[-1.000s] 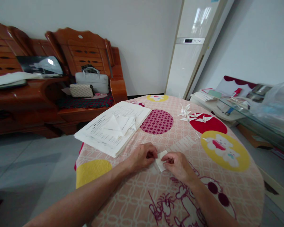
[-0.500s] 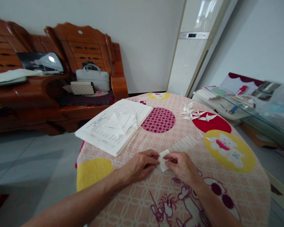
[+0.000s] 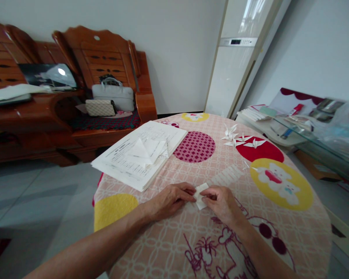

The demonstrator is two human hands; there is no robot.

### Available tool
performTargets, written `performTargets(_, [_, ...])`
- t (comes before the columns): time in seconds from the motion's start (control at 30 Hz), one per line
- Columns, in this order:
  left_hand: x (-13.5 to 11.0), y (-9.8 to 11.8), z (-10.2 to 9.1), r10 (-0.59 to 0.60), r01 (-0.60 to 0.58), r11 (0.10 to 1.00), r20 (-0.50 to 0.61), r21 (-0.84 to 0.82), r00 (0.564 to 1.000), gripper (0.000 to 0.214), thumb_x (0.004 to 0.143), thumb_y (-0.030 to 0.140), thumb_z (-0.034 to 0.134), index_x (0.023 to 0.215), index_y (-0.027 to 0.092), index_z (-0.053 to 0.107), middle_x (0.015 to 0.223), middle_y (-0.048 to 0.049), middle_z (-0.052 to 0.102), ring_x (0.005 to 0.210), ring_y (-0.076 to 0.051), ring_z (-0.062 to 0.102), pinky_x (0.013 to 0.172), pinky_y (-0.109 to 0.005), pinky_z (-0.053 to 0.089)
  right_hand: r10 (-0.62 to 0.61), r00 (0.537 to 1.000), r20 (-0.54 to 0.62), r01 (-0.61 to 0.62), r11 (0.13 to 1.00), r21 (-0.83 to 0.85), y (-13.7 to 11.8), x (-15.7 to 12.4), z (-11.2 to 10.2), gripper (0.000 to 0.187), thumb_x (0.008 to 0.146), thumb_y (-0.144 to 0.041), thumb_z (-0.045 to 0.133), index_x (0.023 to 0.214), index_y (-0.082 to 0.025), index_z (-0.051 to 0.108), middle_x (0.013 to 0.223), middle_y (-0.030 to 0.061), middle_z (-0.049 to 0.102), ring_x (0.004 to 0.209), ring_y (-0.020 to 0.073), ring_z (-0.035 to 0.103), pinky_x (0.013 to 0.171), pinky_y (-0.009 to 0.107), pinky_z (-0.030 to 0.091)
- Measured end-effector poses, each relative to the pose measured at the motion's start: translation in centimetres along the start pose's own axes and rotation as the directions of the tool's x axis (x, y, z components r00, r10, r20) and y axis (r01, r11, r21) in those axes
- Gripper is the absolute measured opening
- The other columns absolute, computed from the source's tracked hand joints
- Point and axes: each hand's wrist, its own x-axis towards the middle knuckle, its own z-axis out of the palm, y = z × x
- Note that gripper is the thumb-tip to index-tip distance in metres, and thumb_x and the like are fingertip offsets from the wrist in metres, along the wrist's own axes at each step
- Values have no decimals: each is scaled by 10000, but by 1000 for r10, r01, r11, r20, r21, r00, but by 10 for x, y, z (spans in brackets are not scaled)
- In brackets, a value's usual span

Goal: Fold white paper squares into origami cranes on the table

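Observation:
A small folded square of white paper (image 3: 202, 204) lies on the patterned tablecloth (image 3: 163, 244) with a corner toward me. My left hand (image 3: 174, 199) pinches its left corner between thumb and fingers. On the opposite side my right hand (image 3: 222, 201) grips the right corner, the thumb and forefinger pressed on the paper. The fingers hide both side corners. Several white paper cranes (image 3: 235, 140) stand farther back on the right of the table, partly over a red circle in the cloth.
A stack of printed sheets (image 3: 119, 157) lies back left, with loose folded paper (image 3: 147, 151) on top. Behind it stands a wooden bench (image 3: 104, 50) holding a grey handbag (image 3: 113, 96). At right is a glass-topped side table (image 3: 317, 143) with clutter.
The view has shifted very slightly. Both hands keep their hold on the folded paper, with hardly any visible movement.

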Motion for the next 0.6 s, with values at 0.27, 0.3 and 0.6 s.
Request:
performTargets(0.27, [4, 5, -4, -55, 55, 998, -15, -14, 998, 308, 824, 85, 527, 1042, 211, 704, 1178, -70, 626, 1071, -176, 586, 951, -289, 441, 66, 998, 21, -68, 995, 67, 0, 2, 1, 196, 751, -157, 613, 888, -155, 754, 707, 46, 731, 632, 167, 664, 575, 233, 483])
performTargets(0.3, [7, 7, -2, -76, 75, 997, -32, -18, 997, 270, 810, 97, 548, 1006, 199, 703, 1151, -69, 632, 1051, -177, 590, 942, -289, 445, 74, 997, 25, -75, 994, 75, 0, 2, 1, 196, 750, -158, 611, 886, -157, 753, 702, 44, 730, 632, 168, 664, 573, 232, 482])
performTargets(0.6, [32, 15, 24, -343, 365, 929, -226, 65, 912, 117, 782, 169, 580, 747, 155, 691, 956, -46, 623, 828, -158, 602, 735, -257, 459, 62, 997, 40, -67, 988, 141, -2, 5, 0, 167, 756, -136, 590, 839, -155, 735, 680, 30, 719, 610, 153, 652, 551, 220, 455])
